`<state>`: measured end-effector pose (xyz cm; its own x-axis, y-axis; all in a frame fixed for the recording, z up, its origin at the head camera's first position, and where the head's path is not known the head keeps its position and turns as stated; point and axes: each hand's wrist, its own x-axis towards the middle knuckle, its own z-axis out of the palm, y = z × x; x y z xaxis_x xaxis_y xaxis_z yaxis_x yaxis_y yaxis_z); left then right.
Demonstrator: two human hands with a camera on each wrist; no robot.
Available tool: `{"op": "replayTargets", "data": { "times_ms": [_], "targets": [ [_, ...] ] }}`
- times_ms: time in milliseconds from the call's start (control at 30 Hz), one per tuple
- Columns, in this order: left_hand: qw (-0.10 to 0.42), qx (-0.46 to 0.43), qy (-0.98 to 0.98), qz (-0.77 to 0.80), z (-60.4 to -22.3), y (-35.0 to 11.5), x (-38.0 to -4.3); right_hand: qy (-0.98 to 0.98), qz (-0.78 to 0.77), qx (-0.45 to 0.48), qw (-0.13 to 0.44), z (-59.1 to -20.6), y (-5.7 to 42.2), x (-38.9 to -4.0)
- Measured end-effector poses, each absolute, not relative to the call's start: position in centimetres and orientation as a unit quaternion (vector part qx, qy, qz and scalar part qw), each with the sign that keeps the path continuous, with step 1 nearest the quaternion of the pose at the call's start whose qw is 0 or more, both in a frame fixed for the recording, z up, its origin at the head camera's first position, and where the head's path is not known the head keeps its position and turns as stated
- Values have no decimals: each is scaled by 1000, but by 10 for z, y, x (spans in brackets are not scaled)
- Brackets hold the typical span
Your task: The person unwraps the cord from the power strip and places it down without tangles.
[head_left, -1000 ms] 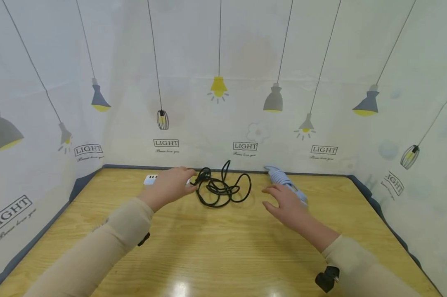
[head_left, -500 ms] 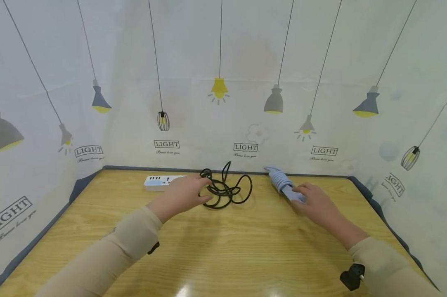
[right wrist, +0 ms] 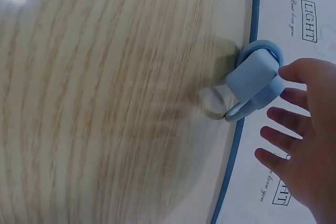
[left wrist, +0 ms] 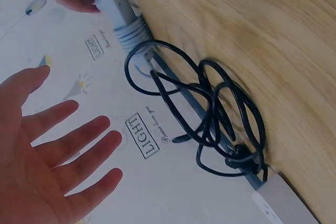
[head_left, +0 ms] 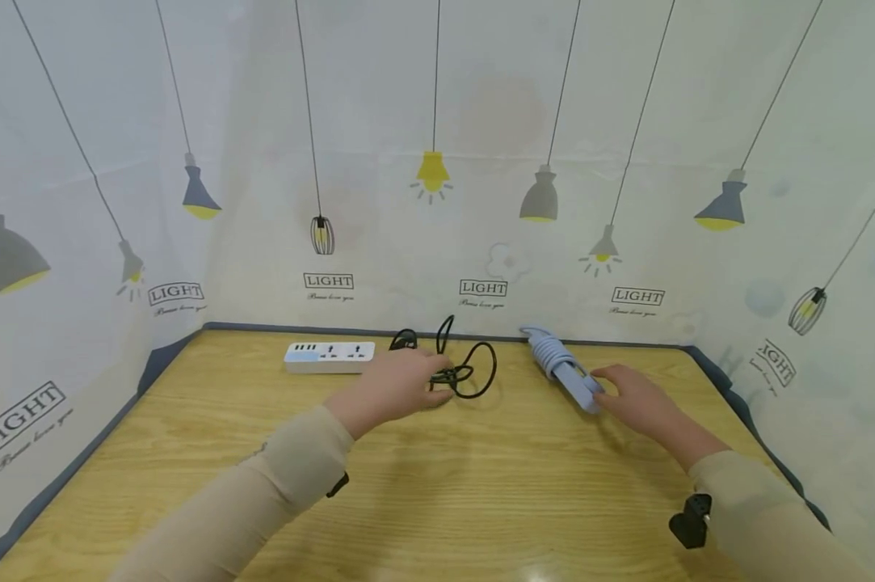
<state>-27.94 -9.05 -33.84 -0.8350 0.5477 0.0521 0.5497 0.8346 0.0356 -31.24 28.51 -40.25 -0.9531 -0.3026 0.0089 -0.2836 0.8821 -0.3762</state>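
Observation:
In the head view my left hand [head_left: 397, 384] hangs over a loose tangle of black cable [head_left: 452, 374], hiding part of it. Its fingers spread apart with nothing between them in the left wrist view. The cable's dark plug [left wrist: 243, 158] lies near the end of a white power strip [head_left: 330, 357]. At the right, a light-blue power strip [head_left: 577, 386] lies slanted with its cord wound round it. My right hand [head_left: 637, 402] has thumb and forefinger at the right side of its near end, and the other fingers extend loosely [right wrist: 304, 121].
The wooden table [head_left: 466, 485] ends at a dark border against a pale sheet printed with hanging lamps [head_left: 481, 202]. Both power strips and the cable lie near this back edge. Dark devices [head_left: 692, 521] sit under my sleeves.
My left hand has moved right, from the white power strip to over the cable, uncovering the strip. My right hand has moved right, to the near end of the light-blue strip.

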Motion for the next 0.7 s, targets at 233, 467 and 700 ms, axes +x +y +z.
{"op": "replayTargets", "data": {
  "times_ms": [233,467,700],
  "targets": [
    [32,-314,-949,1,-338,-70,-276,957,-222,-173,65,-405,285,-325],
    [29,-325,-945,0,-340,-56,-272,943,-260,-181,98,-406,282,-330],
    [30,-322,-946,0,-342,-54,-269,945,-251,-183,102,-411,276,-334]
  ]
}}
